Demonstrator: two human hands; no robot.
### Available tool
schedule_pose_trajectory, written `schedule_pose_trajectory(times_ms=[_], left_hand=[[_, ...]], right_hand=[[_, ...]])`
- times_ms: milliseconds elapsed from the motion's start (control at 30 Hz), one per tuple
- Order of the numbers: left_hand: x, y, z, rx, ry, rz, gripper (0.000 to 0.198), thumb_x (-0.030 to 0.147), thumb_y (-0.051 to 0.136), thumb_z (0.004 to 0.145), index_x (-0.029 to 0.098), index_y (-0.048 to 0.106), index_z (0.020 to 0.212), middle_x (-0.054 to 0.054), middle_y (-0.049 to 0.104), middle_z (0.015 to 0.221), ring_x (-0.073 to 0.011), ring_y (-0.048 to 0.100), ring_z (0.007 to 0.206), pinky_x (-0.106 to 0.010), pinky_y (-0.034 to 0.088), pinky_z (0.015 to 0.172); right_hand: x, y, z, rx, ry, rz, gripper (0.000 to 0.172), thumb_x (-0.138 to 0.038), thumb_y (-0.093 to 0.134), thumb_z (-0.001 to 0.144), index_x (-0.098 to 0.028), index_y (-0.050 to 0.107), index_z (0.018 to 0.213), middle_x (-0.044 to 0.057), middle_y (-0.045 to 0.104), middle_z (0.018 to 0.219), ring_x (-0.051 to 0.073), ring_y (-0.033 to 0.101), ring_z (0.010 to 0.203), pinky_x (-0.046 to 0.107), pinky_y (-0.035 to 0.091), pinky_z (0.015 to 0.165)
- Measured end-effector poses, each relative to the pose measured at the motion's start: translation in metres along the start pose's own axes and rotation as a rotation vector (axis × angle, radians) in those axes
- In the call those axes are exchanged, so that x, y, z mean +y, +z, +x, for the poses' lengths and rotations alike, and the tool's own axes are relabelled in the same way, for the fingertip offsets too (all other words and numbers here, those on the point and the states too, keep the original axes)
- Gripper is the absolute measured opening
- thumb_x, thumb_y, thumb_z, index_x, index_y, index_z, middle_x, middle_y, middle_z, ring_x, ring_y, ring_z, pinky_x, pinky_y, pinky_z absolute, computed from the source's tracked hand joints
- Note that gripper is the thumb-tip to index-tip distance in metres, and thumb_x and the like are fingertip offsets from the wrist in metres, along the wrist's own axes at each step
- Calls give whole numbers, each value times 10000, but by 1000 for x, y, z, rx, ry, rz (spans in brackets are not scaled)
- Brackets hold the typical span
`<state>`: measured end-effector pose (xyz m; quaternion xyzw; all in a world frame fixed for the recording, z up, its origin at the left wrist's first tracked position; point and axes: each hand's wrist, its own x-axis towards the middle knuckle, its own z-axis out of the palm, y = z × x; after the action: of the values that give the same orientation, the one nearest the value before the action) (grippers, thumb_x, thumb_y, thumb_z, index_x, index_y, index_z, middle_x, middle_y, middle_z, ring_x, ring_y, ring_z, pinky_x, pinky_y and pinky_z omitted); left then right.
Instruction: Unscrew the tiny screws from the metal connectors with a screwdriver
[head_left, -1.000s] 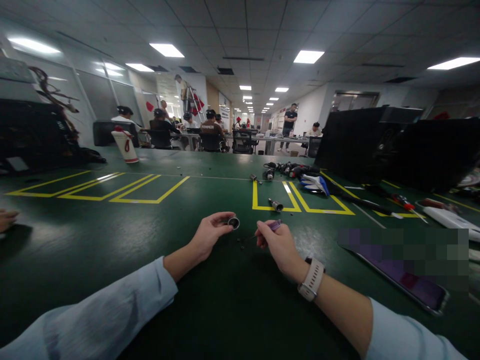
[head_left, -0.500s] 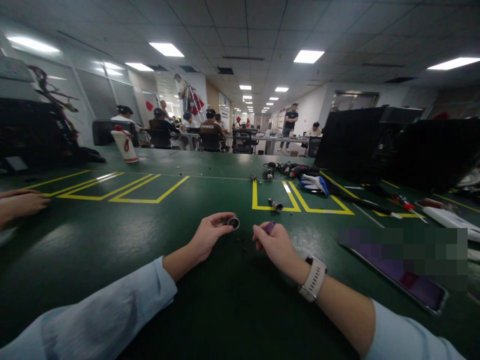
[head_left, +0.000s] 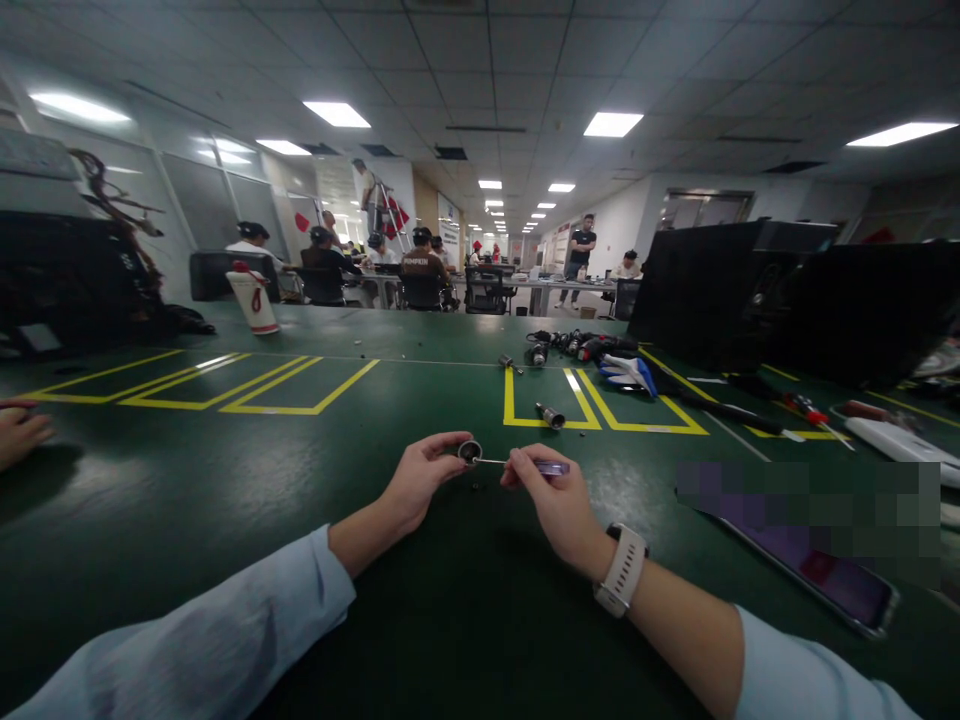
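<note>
My left hand [head_left: 420, 482] pinches a small round metal ring part [head_left: 469, 451] just above the green table [head_left: 225, 480]. My right hand [head_left: 544, 490], with a white watch on the wrist, grips a small screwdriver with a purple handle [head_left: 551, 467]. The screwdriver lies level, and its thin shaft reaches left to the ring part. A few tiny dark screws [head_left: 474, 487] lie on the table under the two hands.
A phone [head_left: 810, 575] lies at the right. A small metal cylinder [head_left: 550, 414], a blue-white glove [head_left: 630, 372], tool parts [head_left: 559, 344] and screwdrivers [head_left: 806, 405] lie farther back. A white cup [head_left: 252, 298] stands far left. Another person's hand [head_left: 19, 432] rests at the left edge. Black cases [head_left: 750, 290] stand at the right.
My right hand turned the screwdriver level and brought its tip to the ring part. The other person's hand at the left drew back toward the edge.
</note>
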<state>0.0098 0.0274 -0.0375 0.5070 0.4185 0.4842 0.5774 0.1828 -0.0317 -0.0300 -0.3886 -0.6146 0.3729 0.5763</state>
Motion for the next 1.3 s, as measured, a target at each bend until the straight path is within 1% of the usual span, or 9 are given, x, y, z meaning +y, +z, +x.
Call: schedule_pose_trajectory(times_ms=[100,267,333,533,733,933,1133,1200,1300], left_hand=[[1,2,-2,19,13,-17,339,71,670,600,137,662,932,-67,692,917,-184,638,878,-325,505,839],[1,6,-4,11,20,-27,332,80,675,595,131,658,922,-68,684,929,-177,634,867,-313,506,825],[1,8,-6,29,23,-36,323,82,672,593,125,655,913,-69,681,914,-177,635,854,-313,509,814],[4,15,-11,85,51,-8,280,73,660,591,126,650,866,-61,673,898,-168,634,805,-302,525,751],[7,19,-13,130,58,20,198,94,657,594,131,652,788,-59,675,892,-160,628,759,-294,531,695],[9,20,-15,149,49,34,205,93,661,580,131,652,781,-49,677,824,-155,629,718,-296,526,685],[5,18,-12,155,36,47,199,82,666,571,129,652,764,-45,678,814,-147,626,691,-295,524,672],[4,17,-11,159,37,45,193,79,665,573,126,650,759,-47,676,819,-147,627,693,-293,526,669],[2,15,-8,189,54,45,195,91,686,566,121,653,756,-45,673,809,-147,629,695,-295,525,685]], right_hand=[[-4,2,-2,-50,-59,-142,215,-337,496,846,-176,619,775,31,616,747,156,573,712,285,457,669],[-2,6,-2,-91,-144,-340,164,-251,494,844,-181,625,773,45,631,770,169,576,745,295,445,697],[-1,6,-2,-104,-197,-411,149,-226,495,841,-180,622,777,51,630,771,171,569,736,299,441,693],[-6,8,-5,-189,-307,-539,153,-195,469,854,-180,610,796,55,622,768,171,553,724,303,437,678],[-8,8,-8,-197,-332,-539,150,-204,470,857,-186,607,799,48,616,759,166,548,710,306,441,671],[-10,9,-8,-193,-338,-550,151,-198,467,856,-189,610,806,53,619,756,166,543,699,311,441,655],[-11,11,-10,-211,-313,-553,152,-199,464,853,-186,611,814,57,625,774,169,543,714,313,437,667],[-12,10,-10,-173,-308,-513,163,-223,465,857,-183,605,785,50,615,750,164,546,702,305,432,664],[-11,8,-9,-44,-228,-410,240,-281,455,864,-184,581,684,27,582,663,151,542,648,285,423,631]])
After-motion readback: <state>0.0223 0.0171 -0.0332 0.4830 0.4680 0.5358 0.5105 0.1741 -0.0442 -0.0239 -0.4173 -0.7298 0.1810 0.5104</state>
